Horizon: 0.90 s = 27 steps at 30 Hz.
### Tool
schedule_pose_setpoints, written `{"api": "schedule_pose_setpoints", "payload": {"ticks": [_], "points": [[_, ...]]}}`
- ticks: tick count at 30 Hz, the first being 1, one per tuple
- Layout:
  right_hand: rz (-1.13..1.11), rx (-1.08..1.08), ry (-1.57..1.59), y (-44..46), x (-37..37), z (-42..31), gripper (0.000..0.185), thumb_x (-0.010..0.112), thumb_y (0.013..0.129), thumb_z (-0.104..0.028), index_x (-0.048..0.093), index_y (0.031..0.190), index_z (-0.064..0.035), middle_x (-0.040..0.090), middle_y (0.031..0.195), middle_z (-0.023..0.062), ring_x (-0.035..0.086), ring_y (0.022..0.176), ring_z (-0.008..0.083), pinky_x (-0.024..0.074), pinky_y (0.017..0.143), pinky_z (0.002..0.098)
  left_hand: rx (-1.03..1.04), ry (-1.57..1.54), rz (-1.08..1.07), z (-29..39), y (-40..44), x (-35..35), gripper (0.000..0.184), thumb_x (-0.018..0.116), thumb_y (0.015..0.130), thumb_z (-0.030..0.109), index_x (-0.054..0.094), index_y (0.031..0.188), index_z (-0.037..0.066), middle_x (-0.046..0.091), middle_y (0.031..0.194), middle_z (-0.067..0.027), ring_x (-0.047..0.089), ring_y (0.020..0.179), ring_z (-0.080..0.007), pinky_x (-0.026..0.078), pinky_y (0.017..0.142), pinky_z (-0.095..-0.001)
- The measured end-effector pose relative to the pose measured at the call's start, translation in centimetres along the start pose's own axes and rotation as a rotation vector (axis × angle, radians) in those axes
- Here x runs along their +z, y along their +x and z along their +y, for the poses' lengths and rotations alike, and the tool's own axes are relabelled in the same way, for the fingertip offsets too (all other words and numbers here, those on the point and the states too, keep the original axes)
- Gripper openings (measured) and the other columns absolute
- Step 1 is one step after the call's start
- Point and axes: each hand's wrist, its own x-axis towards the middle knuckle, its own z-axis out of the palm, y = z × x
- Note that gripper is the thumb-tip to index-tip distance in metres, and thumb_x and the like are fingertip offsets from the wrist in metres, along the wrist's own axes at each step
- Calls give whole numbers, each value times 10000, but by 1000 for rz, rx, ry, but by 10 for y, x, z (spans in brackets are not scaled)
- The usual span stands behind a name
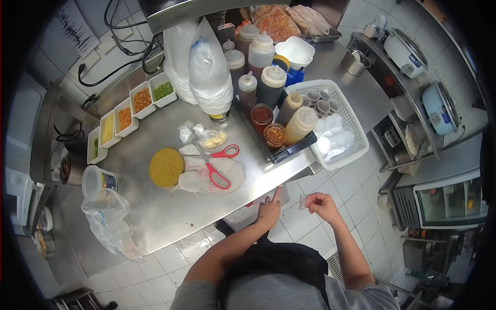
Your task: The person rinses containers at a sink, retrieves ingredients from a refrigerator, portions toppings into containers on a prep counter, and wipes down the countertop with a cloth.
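Note:
My left hand (269, 211) is just below the front edge of the steel counter, index finger stretched out toward the edge. I see nothing held in it. To its right, my right hand (321, 203) is closed in a pinch on a small clear plastic bag (303, 201), held over the floor. On the counter, red-handled scissors (219, 178) lie on a crumpled whitish wrapper (194, 175), beside a round yellow-brown lid-like disc (167, 167). Small clear plastic bags (212, 138), one with something yellow inside, lie behind the scissors.
A black tray (289, 155) holds squeeze bottles (301, 125) and sauce jars (275, 135). Right of it stands a white basket (356, 139) with small cups. White containers of toppings (142, 101) line the back left. A plastic bag (108, 219) hangs near the left edge.

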Motion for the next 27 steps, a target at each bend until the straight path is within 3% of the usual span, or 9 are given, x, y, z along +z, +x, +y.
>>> {"api": "schedule_pose_setpoints", "payload": {"ticks": [5, 12, 16, 17, 20, 21, 24, 26, 27], "points": [[-91, 15, -45, 31, 18, 8, 122, 677, 838, -13, 650, 957, -9, 644, 815, 23, 612, 721, 94, 509, 633, 244, -98, 184, 130, -9, 1, 25, 276, 559, 825, 105, 657, 1050, -22, 385, 1389, -96, 532, 1104, -286, 495, 865, -383], [-318, -251, -282, 87, 69, 68, 91, 645, 835, 7, 624, 924, 2, 640, 845, 7, 606, 771, 117, 507, 727, 269, -39, 208, 81, -24, -18, 18, 299, 538, 826, 99, 629, 1084, -24, 568, 1137, -185, 522, 1121, -293, 469, 925, -429], [-88, -323, -824, 101, 73, 86, 76, 567, 854, -42, 626, 897, -18, 687, 876, 162, 674, 774, 330, 532, 706, 416, -64, 4, 205, -30, -39, -13, 269, 525, 799, 49, 626, 1041, -10, 603, 1031, -220, 589, 1029, -341, 512, 866, -423], [-68, -264, -945, 104, 75, 90, 166, 561, 877, -155, 613, 980, -36, 672, 887, 221, 657, 805, 411, 527, 709, 483, -91, -1, 228, -32, -41, -19, 266, 519, 787, 26, 625, 1029, -3, 610, 999, -224, 609, 988, -360, 529, 836, -421], [-98, 87, -1232, 96, 81, 63, 333, 569, 897, -303, 576, 1111, -47, 671, 929, 225, 662, 893, 382, 530, 780, 477, -193, 74, -79, -34, -32, -31, 213, 520, 790, 40, 652, 951, -5, 636, 904, -183, 656, 791, -378, 558, 744, -426], [-134, 116, -1275, 98, 83, 58, 386, 563, 899, -340, 552, 1164, -59, 668, 953, 228, 655, 929, 375, 525, 804, 473, -95, 89, 83, -37, -35, -19, 186, 532, 784, 43, 666, 901, -10, 650, 841, -155, 664, 684, -362, 568, 673, -438], [-247, 208, -1379, 92, 87, 49, 505, 536, 909, -433, 510, 1283, -95, 642, 1072, 217, 619, 1048, 350, 502, 884, 457, -135, -69, 55, -32, -38, -24, 217, 521, 777, 27, 658, 943, -5, 645, 935, -184, 668, 841, -339, 554, 747, -433], [-313, 271, -1417, 85, 93, 18, 524, 509, 921, -472, 521, 1309, -120, 602, 1217, 183, 576, 1141, 326, 474, 947, 440, -52, -321, 300, -27, -61, -37, 224, 541, 761, 3, 647, 959, 5, 631, 985, -179, 640, 937, -324, 526, 812, -417], [-469, 156, -1400, 76, 95, -12, 518, 525, 914, -463, 535, 1296, -113, 599, 1228, 171, 579, 1137, 323, 474, 941, 438, 1, -441, 426, -22, -70, -50, 233, 551, 753, -9, 641, 967, 11, 625, 1010, -177, 626, 984, -316, 513, 845, -409]]}}
